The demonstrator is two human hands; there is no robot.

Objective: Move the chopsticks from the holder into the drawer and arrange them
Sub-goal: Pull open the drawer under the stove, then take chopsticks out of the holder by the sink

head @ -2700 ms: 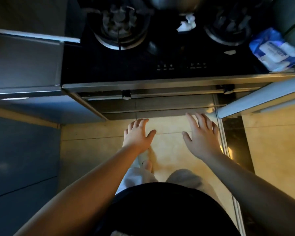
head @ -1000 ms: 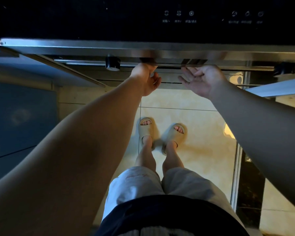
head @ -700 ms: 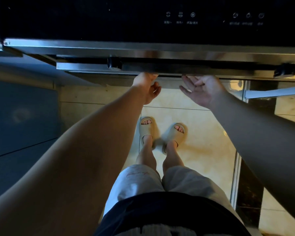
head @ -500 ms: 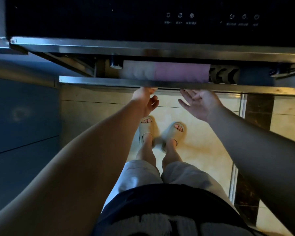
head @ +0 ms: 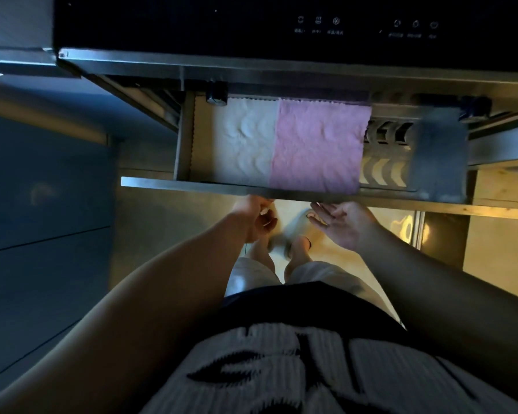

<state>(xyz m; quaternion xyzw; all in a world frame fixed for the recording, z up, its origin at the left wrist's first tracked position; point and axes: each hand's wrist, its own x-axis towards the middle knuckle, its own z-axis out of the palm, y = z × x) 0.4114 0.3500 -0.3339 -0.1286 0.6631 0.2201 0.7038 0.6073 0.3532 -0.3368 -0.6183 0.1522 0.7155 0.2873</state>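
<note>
The steel drawer (head: 192,184) under the cooktop stands pulled out toward me. A white cloth (head: 243,141) and a pink cloth (head: 317,144) line its floor, and a slotted metal insert (head: 383,171) lies to their right. My left hand (head: 251,218) is curled at the underside of the drawer's front edge. My right hand (head: 344,224) is palm up just below that edge, fingers loosely apart and holding nothing. No chopsticks or holder are in view.
The black cooktop control panel (head: 317,25) overhangs the drawer's back. Blue cabinet fronts (head: 42,204) fill the left side. My feet in pale slippers (head: 296,234) stand on the tiled floor directly beneath the drawer front. A dark floor strip (head: 443,240) runs at right.
The drawer has slid out from closed to well open, baring the cloths and the insert. Both hands came back toward me with its front edge.
</note>
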